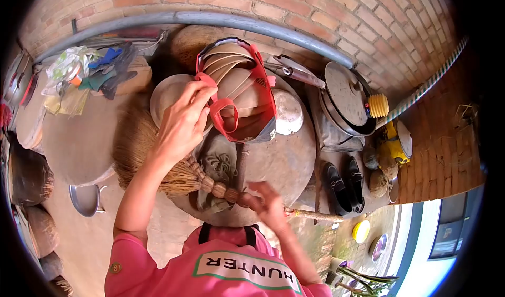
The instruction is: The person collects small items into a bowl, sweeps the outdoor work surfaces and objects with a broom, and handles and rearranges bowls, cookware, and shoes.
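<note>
Nearest the camera, at 6 o'clock, a pink shirt [236,263] marked with a HUNTER label [246,269] is seen. Toward 10 o'clock from the centre, the left hand [183,110] is raised, and a red strap [205,78] is pinched between its thumb and fingers. The strap belongs to a red bag [268,100], which is set near 12 o'clock on a round grey slab [286,165], its mouth spread around curved tan pieces [236,81]. Just below the centre, at 6 o'clock, the right hand [265,207] is blurred at the handle of a straw broom [179,180]; how tightly its fingers are closed cannot be told. The broom's bristles are spread toward 9 o'clock, while its handle is pointed toward 4 o'clock, where black shoes [344,186] are placed. A pale bowl [289,113] is seen beside the bag at 2 o'clock.
</note>
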`<action>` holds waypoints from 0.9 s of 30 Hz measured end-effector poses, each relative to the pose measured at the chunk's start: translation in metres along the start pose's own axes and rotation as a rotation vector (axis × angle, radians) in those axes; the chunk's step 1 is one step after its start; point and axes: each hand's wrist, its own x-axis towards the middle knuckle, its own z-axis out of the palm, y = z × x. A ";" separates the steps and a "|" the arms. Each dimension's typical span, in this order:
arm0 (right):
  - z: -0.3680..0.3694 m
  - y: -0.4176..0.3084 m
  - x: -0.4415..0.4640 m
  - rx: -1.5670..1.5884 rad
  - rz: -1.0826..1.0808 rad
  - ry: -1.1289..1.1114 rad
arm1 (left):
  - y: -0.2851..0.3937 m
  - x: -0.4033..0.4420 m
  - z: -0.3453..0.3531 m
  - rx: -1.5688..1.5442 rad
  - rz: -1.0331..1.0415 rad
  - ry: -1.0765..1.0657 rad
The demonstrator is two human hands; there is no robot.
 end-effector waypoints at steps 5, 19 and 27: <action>-0.069 -0.025 0.072 0.293 0.085 0.427 | -0.027 0.018 0.008 0.149 0.064 -0.074; -0.087 -0.041 0.248 0.528 0.368 0.292 | -0.067 0.044 -0.005 -0.391 -0.017 -0.004; -0.105 -0.055 0.268 0.953 0.120 0.144 | -0.042 0.077 -0.033 -0.717 -0.125 0.047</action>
